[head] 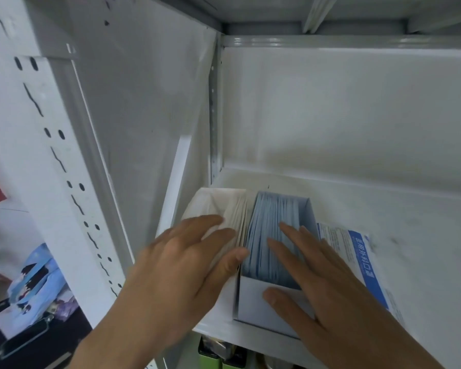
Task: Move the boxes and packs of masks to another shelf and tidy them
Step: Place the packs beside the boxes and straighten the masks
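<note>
both hands' fingers flat: left hand [181, 265] on white masks [224, 209], right hand [328, 283] on blue mask box [266, 302].

Pale grey metal shelving fills the view: a shelf floor [370, 235] beyond the fingers, scuffed and faintly stained, with a back panel [343, 107] rising behind it. Left of the fingers, a perforated white upright [51, 145] slants down. Overhead, a grey crossbeam [330, 41] catches soft, even light.

Open box of blue masks [270, 235], white mask stack [232, 209] beside, printed pack [357, 259] flat on the right
</note>
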The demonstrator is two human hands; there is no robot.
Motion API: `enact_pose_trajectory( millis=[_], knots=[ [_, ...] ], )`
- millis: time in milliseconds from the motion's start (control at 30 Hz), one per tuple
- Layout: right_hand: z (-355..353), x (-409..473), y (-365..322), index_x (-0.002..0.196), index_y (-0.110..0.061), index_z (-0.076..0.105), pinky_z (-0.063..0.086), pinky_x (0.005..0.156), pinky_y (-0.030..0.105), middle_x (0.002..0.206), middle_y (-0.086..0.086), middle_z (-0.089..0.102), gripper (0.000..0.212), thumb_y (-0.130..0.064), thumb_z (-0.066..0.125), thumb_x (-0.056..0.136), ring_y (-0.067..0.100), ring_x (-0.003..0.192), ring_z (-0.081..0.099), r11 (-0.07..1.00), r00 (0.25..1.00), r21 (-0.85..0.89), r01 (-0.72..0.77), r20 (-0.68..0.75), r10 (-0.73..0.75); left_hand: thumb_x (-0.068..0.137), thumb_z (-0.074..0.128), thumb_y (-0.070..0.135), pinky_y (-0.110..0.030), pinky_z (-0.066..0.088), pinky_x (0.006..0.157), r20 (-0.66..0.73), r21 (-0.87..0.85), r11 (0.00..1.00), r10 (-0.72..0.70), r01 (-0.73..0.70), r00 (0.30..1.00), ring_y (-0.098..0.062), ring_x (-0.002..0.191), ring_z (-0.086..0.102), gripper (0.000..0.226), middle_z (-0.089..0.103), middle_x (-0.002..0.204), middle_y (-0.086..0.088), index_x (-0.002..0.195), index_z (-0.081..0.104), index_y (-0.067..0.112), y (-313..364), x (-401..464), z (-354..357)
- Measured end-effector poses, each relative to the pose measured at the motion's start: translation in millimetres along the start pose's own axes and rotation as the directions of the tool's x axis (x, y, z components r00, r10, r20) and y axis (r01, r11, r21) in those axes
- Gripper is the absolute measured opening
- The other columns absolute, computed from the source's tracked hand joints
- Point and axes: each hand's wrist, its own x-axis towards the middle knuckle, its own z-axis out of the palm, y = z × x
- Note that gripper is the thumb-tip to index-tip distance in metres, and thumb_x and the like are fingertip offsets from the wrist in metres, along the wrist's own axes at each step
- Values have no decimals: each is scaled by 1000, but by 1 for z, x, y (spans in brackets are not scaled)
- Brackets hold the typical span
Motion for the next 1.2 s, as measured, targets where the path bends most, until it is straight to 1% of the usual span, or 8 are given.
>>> enact_pose_trajectory(
  millis=[67, 167, 333, 533, 667, 767, 933, 1200],
  knots=[
    [2, -1, -1, 120, -67, -42, -32, 98, 14, 142, -34, -49, 59, -87, -12, 72, -7, 131, -47, 1000, 1000, 2, -22, -8, 22, 102, 23, 63, -35, 59, 73, 27, 102, 994, -52, 49, 998, -21, 97, 71, 63, 73, 115, 6, 116, 73, 26, 0, 2, 1],
    [8, 1, -1, 119, -66, -43, -31, 97, 14, 144, -34, -46, 61, -88, -12, 71, -6, 132, -45, 999, 999, 6, -38, -33, 38, 104, 22, 62, -25, 53, 76, -26, 131, 991, 36, -32, 999, -15, 88, 70, 65, 74, 97, 11, 118, 73, 25, -1, 1, 7],
    [14, 1, 0, 134, -70, -24, -16, 107, 20, 151, -35, -37, 65, -89, 1, 77, -8, 138, -35, 995, 991, 101, -16, -131, 30, 106, 25, 61, -32, 47, 95, -105, 64, 998, 9, -2, 994, -19, 117, 62, 60, 68, 130, 4, 125, 69, 25, -2, -4, 9],
    [21, 1, -4, 144, -68, -2, -5, 112, 26, 156, -40, -19, 73, -84, 29, 80, -12, 144, -18, 958, 967, 287, 22, -250, 52, 106, 26, 61, -27, 42, 95, -134, 44, 999, -5, 12, 991, -16, 117, 60, 59, 69, 127, 7, 122, 70, 26, -7, -8, 14],
    [24, 0, -3, 143, -55, 30, 4, 112, 20, 160, -37, -3, 64, -75, 40, 83, -6, 149, -4, 939, 952, 340, 49, -300, 59, 106, 21, 64, -42, 46, 107, -107, 50, 997, -54, 60, 993, -21, 128, 57, 64, 65, 136, 5, 130, 67, 26, -7, -10, 19],
    [23, -1, -3, 144, -48, 38, 5, 113, 21, 159, -38, -2, 65, -75, 40, 84, -4, 150, -5, 938, 949, 343, 54, -311, 59, 105, 20, 64, -43, 50, 101, -104, 54, 993, -98, 104, 990, -23, 123, 62, 66, 68, 131, 4, 124, 70, 25, -11, -12, 22],
    [19, -7, 0, 144, -59, 19, -2, 121, 41, 161, -31, -14, 68, -81, 32, 81, 1, 149, -20, 959, 950, 284, -9, -296, 97, 103, 22, 69, -41, 56, 88, -108, 23, 984, -171, 174, 979, -26, 115, 64, 67, 64, 134, 2, 125, 67, 23, -15, -14, 21],
    [16, -15, 0, 135, -71, -18, -23, 114, 24, 155, -31, -30, 70, -88, 16, 76, -2, 142, -34, 968, 960, 189, -167, -193, 203, 103, 24, 68, -50, 46, 109, -90, 9, 998, -55, 56, 994, -25, 135, 51, 65, 52, 148, 1, 143, 57, 29, -11, -15, 18]
  ],
)
